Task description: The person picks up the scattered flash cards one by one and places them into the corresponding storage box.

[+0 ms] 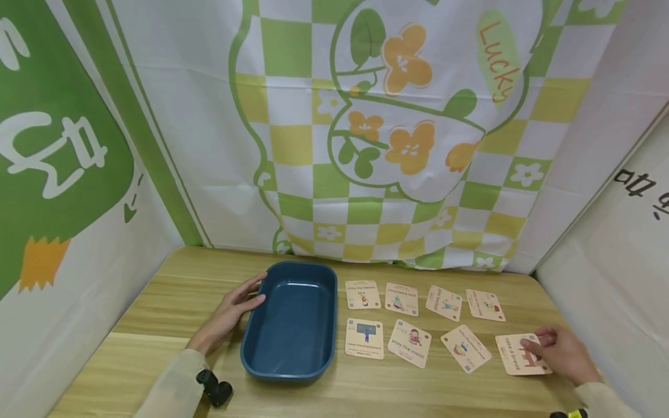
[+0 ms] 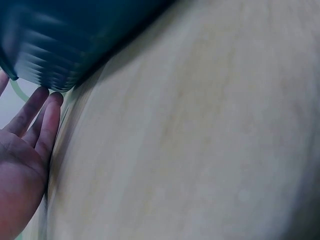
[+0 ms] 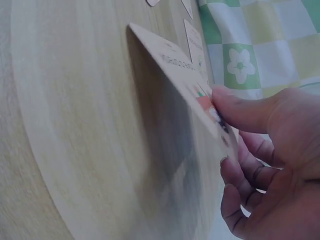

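At the blue rectangular tray (image 1: pixel 290 371), my left hand (image 1: pixel 230 310) touches the left rim and side. Its fingers (image 2: pixel 48 125) look fairly straight against the outer wall in the left wrist view. My right hand (image 1: pixel 564 351) pinches a "take a break" card (image 1: pixel 514 354) by its right edge, thumb on the printed face. The right wrist view shows that card (image 3: pixel 172 65) tilted, with one side raised off the wood. Left of it lies another tilted-round picture card (image 1: pixel 466 348), its small print unreadable.
Between tray and right hand lie more picture cards in two rows, including a "clean the blackboard" card (image 1: pixel 364 339), a "play the violin" card (image 1: pixel 409 343) and a back-row card (image 1: pixel 486 305). A checkered cloth (image 1: pixel 355 209) hangs behind the wooden table (image 1: pixel 172 284).
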Available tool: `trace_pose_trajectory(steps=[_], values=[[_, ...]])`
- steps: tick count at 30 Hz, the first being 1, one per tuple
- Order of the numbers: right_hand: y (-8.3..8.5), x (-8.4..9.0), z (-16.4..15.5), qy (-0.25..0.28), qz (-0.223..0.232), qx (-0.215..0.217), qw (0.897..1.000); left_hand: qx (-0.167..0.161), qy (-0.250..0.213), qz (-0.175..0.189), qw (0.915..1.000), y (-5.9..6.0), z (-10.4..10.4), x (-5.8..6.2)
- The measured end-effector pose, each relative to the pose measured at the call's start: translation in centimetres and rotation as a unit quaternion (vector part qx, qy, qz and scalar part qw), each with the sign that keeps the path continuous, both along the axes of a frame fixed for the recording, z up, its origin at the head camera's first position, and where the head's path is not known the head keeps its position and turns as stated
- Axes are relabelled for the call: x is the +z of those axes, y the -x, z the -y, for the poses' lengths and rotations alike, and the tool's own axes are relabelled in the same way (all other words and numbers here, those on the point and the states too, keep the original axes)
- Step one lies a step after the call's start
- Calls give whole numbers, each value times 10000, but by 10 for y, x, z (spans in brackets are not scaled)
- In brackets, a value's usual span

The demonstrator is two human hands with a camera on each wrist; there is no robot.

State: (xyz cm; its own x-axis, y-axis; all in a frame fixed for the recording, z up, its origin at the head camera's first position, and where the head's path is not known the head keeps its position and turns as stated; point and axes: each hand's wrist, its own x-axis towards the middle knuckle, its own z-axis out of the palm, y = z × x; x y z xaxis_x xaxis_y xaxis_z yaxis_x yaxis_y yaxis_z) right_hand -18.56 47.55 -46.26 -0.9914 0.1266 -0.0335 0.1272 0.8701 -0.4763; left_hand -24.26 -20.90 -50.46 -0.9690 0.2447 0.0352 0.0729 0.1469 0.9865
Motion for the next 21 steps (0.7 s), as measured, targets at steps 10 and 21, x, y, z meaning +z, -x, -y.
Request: trace_pose_trajectory(steps=[10,21], values=[[0,5,-3,-99,-42,173,9998,21,-7,9,10000,1,0,0],[-8,18,-7,133,128,396,9990,-1,-24,-19,10000,1,1,-1]])
